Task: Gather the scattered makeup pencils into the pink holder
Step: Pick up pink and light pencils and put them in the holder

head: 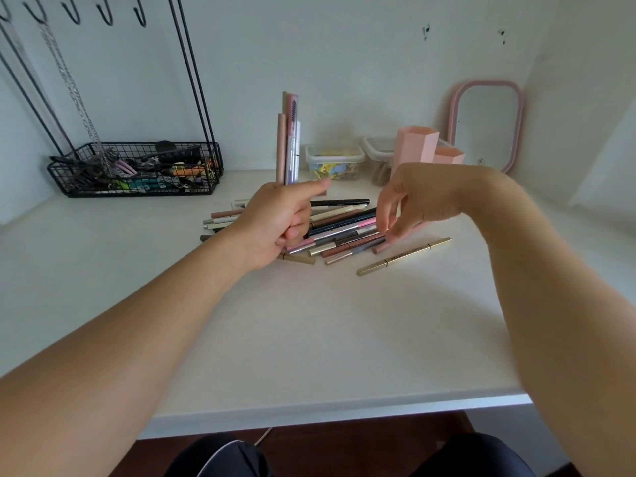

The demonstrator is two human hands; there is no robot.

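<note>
The left hand (pixel 275 225) is closed around a bundle of upright pencils (pixel 288 142), which stand vertical above the fist; the index finger points out to the right, and the other fingers are curled around the lower part of the bundle. The right hand (pixel 418 201) is bent down at the wrist, and its fingers (pixel 383 213) reach down to the pile of pencils (pixel 340 232) on the table; the fingertips touch or nearly touch the right ends of the pencils, but I cannot tell if they already pinch one. The pile lies flat between the two hands, with the pencils crossing each other. One gold pencil (pixel 404 256) lies apart from the pile, a little nearer to the person. The pink holder (pixel 416 146) stands upright behind the right hand, partly hidden by it, and its open top is free. Just left of the holder are two clear boxes (pixel 335 163), and behind it a pink mirror (pixel 487 125) leans in the corner. A black wire basket (pixel 137 170) stands well apart at the back left. The white table (pixel 309 339) has much open surface between the pile and its front edge, and also on both sides of the hands.
</note>
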